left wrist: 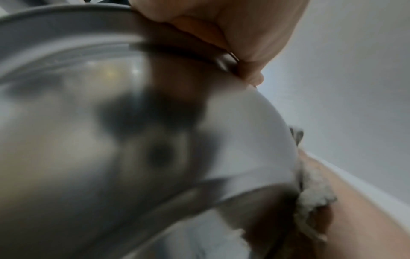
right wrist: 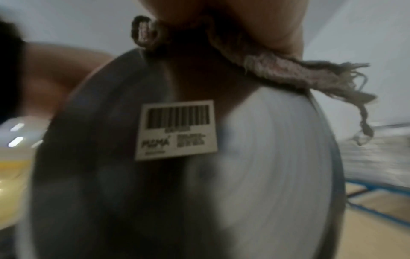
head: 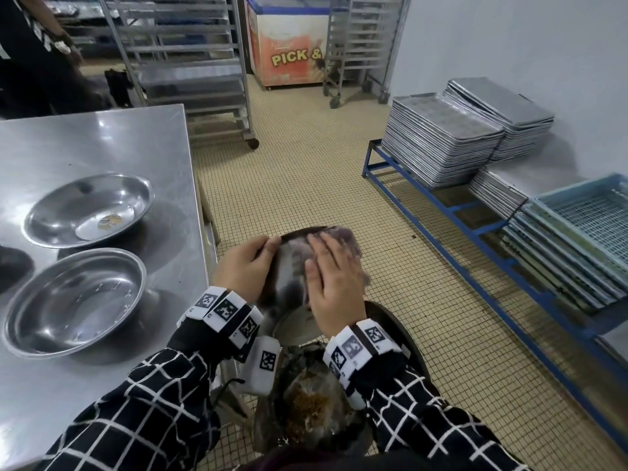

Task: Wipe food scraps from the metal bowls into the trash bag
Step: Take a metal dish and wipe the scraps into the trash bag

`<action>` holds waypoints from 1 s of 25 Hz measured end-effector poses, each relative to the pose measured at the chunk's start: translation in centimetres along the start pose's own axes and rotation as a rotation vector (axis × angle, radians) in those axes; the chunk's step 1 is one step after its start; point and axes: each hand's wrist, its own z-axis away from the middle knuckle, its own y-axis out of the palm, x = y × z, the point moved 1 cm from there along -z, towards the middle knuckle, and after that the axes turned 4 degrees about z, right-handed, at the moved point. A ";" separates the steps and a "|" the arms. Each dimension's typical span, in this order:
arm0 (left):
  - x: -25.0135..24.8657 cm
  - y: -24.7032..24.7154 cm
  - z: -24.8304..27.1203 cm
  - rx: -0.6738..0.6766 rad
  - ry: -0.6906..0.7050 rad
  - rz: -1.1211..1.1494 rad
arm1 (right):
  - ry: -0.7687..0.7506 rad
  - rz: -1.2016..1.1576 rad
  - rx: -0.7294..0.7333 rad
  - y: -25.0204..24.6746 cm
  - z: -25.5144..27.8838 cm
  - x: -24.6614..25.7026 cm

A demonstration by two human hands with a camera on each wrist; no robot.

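Note:
My left hand (head: 247, 265) grips the rim of a metal bowl (head: 289, 266), tilted up on edge over the trash bag (head: 306, 402). My right hand (head: 331, 278) lies flat on a greyish cloth (head: 343, 234) and presses it into the bowl's inside. The left wrist view shows the bowl's outer wall (left wrist: 133, 140) with my thumb (left wrist: 244, 43) over the rim. The right wrist view has a barcode sticker (right wrist: 176, 129) inside the bowl (right wrist: 255, 157) and the frayed cloth (right wrist: 288, 73) under my palm. Brown scraps (head: 309, 407) lie in the bag.
Two more metal bowls (head: 90, 210) (head: 74, 302) sit on the steel table (head: 119, 137) at my left. Stacked metal trays (head: 441, 141) and blue crates (head: 584, 229) rest on a blue rack at the right. Wheeled racks and a freezer stand behind, with tiled floor between.

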 end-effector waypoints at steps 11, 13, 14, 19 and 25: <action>-0.5 -0.5 0.0 -0.090 -0.084 0.157 | 0.292 -0.396 -0.005 -1.3 0.0 -0.6; -0.5 -0.2 0.1 -0.074 -0.059 0.111 | 0.034 -0.151 -0.018 0.0 0.2 1.1; -0.6 -0.2 0.3 -0.074 -0.038 0.096 | 0.013 -0.044 -0.031 0.3 -0.2 1.6; -0.7 -0.8 0.3 -0.103 -0.002 0.137 | 0.378 -0.234 -0.002 0.1 -3.7 -0.2; 1.7 -1.9 -0.6 -0.094 -0.143 0.291 | 0.849 -0.702 0.169 -0.9 -2.0 -6.1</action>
